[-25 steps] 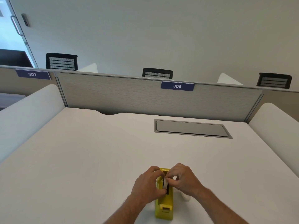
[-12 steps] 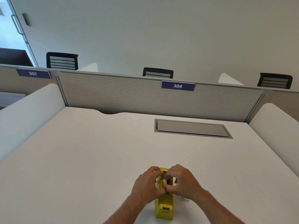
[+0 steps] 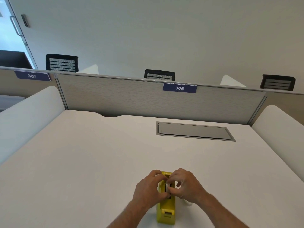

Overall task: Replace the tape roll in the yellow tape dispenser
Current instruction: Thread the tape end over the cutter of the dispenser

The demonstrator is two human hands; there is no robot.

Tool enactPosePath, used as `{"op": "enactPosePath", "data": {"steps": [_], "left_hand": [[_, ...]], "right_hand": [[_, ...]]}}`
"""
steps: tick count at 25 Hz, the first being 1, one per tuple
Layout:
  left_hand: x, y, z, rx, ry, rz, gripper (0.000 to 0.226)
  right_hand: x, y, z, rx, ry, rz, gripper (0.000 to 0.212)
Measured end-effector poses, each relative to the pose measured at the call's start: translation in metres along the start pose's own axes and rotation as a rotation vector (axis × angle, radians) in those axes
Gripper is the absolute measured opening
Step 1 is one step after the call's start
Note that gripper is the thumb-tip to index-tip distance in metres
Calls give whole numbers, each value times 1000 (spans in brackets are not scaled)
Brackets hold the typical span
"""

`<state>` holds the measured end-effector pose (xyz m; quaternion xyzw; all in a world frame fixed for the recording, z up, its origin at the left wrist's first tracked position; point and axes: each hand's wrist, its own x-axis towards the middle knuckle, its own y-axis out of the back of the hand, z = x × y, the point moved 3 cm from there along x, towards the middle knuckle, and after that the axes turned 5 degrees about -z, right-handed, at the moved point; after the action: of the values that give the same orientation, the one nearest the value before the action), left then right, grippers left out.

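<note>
At the near edge of the table (image 3: pixel 82 162), right of centre: yellow tape dispenser (image 3: pixel 166 211), upright, cutter end toward the person. Left hand (image 3: pixel 148 189) curled against its left wall, bracing. Right hand (image 3: pixel 187 186), fingers pinched narrow on the tape roll (image 3: pixel 168 186) in the well. White object (image 3: pixel 187 203) beside, partly hidden. Advice: keep roll square to slots, press both axle ends evenly.

An office: numbered desk partitions (image 3: pixel 179 88), mesh chairs (image 3: pixel 159 74), a white desk (image 3: pixel 82 153).
</note>
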<state>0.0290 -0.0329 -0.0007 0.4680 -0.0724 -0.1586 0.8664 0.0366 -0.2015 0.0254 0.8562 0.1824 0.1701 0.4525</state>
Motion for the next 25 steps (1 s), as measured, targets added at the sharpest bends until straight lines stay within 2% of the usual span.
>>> {"op": "enactPosePath", "data": {"steps": [5,8,15,19,25], "left_hand": [[-1,0,0,-10,0,7,59],[-2,2,1,-34,-9,29,52],[0,3,1,-36,3,-3,54],[-1,2,1,-23,3,10,52],[0,1,0,-19,0,12,52]], "right_hand": [[0,2,1,31,-3,5,11],[1,3,2,29,-12,-2,10],[1,0,1,-32,-2,-18,19],[3,4,1,10,7,1,10],[1,3,1,57,-25,-23,15]]}}
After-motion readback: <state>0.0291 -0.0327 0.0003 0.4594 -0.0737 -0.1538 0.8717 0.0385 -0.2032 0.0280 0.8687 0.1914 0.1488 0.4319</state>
